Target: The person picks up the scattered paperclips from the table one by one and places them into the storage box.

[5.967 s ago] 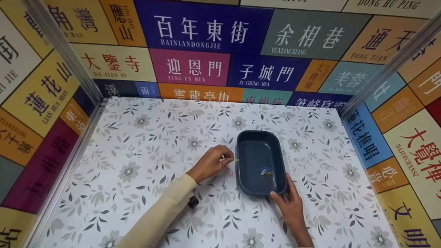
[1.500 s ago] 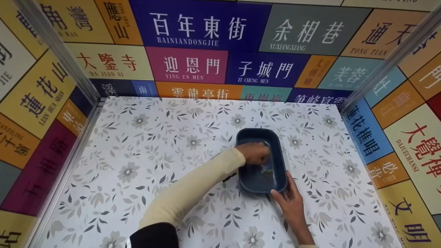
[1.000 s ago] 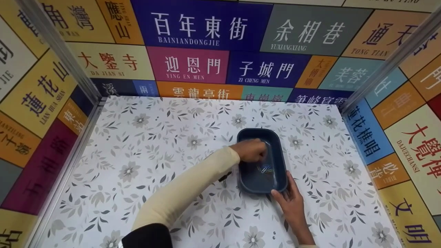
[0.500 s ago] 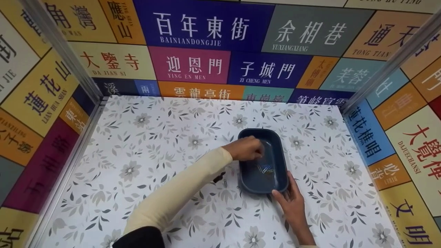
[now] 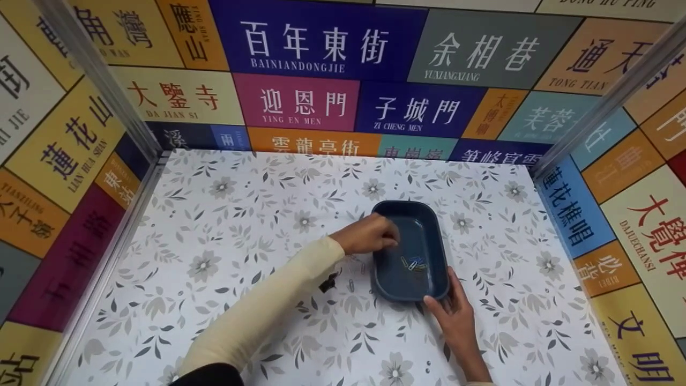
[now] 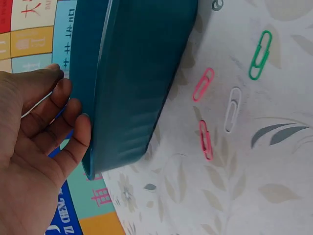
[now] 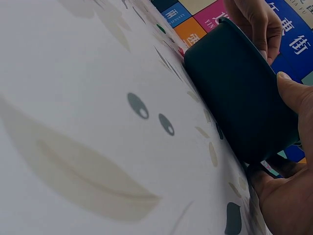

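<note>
A dark blue rectangular plastic tray (image 5: 386, 284) stands on the table with several coloured paper clips (image 5: 412, 265) on its floor. My left hand (image 5: 367, 234) is over the tray's left rim, fingers loosely bent; in the left wrist view nothing shows between thumb and fingertips. With thumb at the rim and fingers along the outer side, my right hand (image 5: 455, 321) grips the tray's near right corner. Outside the tray, to its left, lie a green paper clip (image 6: 260, 55), a white paper clip (image 6: 233, 110) and two pink ones, the upper pink clip (image 6: 203, 84) and lower pink clip (image 6: 205, 140).
A white cloth (image 5: 257, 214) printed with grey flowers and leaves covers the table. Panels with coloured street-name signs (image 5: 300, 102) stand at the back and both sides, joined by metal posts (image 5: 600, 91). A dark strap piece (image 5: 328, 282) shows below the left sleeve.
Six seconds ago my left hand held a yellow paper clip beside the tray. It then reached inside, and has since drawn back leftward to the rim. My right hand stays on the corner.
</note>
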Motion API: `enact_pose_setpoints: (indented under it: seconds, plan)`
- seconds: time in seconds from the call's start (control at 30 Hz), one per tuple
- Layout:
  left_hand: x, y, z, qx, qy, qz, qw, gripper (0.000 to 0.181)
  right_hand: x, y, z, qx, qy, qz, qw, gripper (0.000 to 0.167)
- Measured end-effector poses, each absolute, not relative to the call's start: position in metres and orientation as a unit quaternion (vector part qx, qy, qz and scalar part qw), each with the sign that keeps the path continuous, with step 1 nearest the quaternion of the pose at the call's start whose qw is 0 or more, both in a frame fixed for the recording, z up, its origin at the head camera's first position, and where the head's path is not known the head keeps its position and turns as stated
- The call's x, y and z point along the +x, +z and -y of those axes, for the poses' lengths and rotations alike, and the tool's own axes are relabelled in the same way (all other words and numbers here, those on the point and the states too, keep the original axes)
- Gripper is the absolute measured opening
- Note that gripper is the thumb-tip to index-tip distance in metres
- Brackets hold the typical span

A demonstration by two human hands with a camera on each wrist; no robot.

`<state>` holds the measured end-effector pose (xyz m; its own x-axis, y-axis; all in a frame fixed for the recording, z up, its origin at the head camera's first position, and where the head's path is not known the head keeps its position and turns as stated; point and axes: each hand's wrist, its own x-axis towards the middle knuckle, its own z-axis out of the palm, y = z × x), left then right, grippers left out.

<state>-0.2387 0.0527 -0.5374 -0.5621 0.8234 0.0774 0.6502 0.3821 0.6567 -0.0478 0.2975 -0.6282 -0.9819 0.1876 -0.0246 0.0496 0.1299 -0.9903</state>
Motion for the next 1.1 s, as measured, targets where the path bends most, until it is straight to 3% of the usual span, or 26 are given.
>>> enact_pose_setpoints:
  seconds: [1.1]
  plan:
    - [-0.227,-0.581,-0.003,0.336,0.483,-0.797,0.135,0.017,-0.046,-0.629,-0.299,-0.084,0.654,0.75,0.04,0.09]
